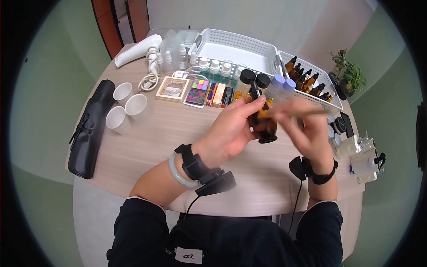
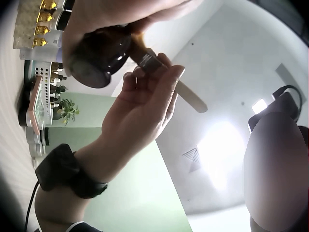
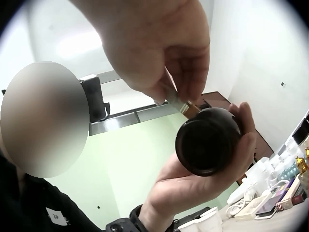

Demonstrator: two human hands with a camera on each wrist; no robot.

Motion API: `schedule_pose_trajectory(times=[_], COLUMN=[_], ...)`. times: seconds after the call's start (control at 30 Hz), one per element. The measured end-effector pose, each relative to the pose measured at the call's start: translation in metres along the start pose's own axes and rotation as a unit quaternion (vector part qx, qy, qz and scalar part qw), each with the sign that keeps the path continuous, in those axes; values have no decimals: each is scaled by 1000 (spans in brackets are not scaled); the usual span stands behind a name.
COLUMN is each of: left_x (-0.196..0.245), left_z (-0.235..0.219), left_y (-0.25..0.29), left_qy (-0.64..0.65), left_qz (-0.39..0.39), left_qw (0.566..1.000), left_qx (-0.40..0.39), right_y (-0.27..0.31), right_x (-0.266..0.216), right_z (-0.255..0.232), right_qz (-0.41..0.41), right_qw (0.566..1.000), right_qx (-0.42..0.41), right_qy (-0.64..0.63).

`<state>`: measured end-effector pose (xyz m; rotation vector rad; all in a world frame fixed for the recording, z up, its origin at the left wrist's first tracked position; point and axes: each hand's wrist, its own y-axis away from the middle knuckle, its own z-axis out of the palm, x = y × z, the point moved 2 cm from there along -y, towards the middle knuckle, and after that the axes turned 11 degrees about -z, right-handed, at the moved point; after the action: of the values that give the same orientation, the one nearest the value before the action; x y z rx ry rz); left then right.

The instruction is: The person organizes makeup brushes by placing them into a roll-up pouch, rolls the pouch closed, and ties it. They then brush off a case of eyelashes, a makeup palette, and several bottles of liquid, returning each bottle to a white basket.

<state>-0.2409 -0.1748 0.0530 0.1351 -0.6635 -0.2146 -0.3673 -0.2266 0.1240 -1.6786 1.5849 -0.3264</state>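
Note:
My left hand (image 1: 229, 127) grips a dark amber bottle (image 1: 267, 128) with a narrow black top, held tilted above the table. In the right wrist view the bottle's round dark base (image 3: 205, 145) faces the camera. My right hand (image 1: 313, 133) pinches a flat brush near its metal ferrule (image 2: 148, 62). The pale wooden handle (image 2: 192, 98) sticks out past the fingers. Against the bottle's side lie the brown bristles (image 3: 192, 112), partly hidden behind it in the right wrist view. The right hand and brush are blurred in the head view.
Behind the hands stand black-lidded jars (image 1: 247, 76), lilac-capped bottles (image 1: 283, 84) and a white basket (image 1: 240, 44). Amber dropper bottles fill another basket (image 1: 340, 106). White cups (image 1: 118, 120) and a black roll case (image 1: 91, 129) are at left, pump bottles (image 1: 364, 160) at right.

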Motion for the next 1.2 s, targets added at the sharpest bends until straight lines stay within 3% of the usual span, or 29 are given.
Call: schedule_pose_trajectory(times=[0.03, 0.1, 0.17, 0.23, 0.3, 0.37, 0.53, 0.67, 0.77, 0.9, 1.0, 1.07, 1.1, 1.2], left_x=[0, 0, 0, 2, 1, 2, 1, 2, 0, 2, -2, -5, -7, -5], left_z=[-3, -8, -8, -4, -5, -6, -14, -10, -10, -4, -6, -7, -7, -7], left_y=[-2, -6, -8, -2, -4, -5, -12, -9, -10, -9, -11, -13, -13, -12], left_qy=[4, -9, -23, -57, -44, -51, -49, -54, -47, 21, 20, 20, 17, 27], left_qz=[5, 6, 1, -1, 13, 5, 2, -21, -45, -37, -23, -10, -13, -5], left_qw=[1000, 1000, 1000, 998, 999, 998, 997, 996, 997, 999, 999, 999, 999, 999], left_qx=[3, -8, -17, 34, 20, 42, 53, 67, 46, 30, 26, 24, 24, 33], right_y=[-1, -1, -1, -5, -2, -2, 7, 9, 14, 29, 26, 24, 23, 26], right_x=[-5, -12, -12, -10, -5, -9, -19, -24, -7, -1, -13, -18, -17, -15], right_z=[-3, 0, 4, 1, 3, 7, 16, -1, -18, -10, -5, -8, -7, 2], right_qz=[-1, -48, -77, -27, -22, -98, -114, -69, -11, 57, 25, -94, -93, -189], right_qw=[1000, 984, 989, 999, 998, 988, 977, 991, 999, 985, 983, 995, 995, 979], right_qx=[-1, -161, -119, 10, 7, -78, -161, -97, -39, -58, -71, 16, 20, -71], right_qy=[-1, -56, -48, 35, 51, 91, 77, 68, -8, -153, -168, -23, -22, 42])
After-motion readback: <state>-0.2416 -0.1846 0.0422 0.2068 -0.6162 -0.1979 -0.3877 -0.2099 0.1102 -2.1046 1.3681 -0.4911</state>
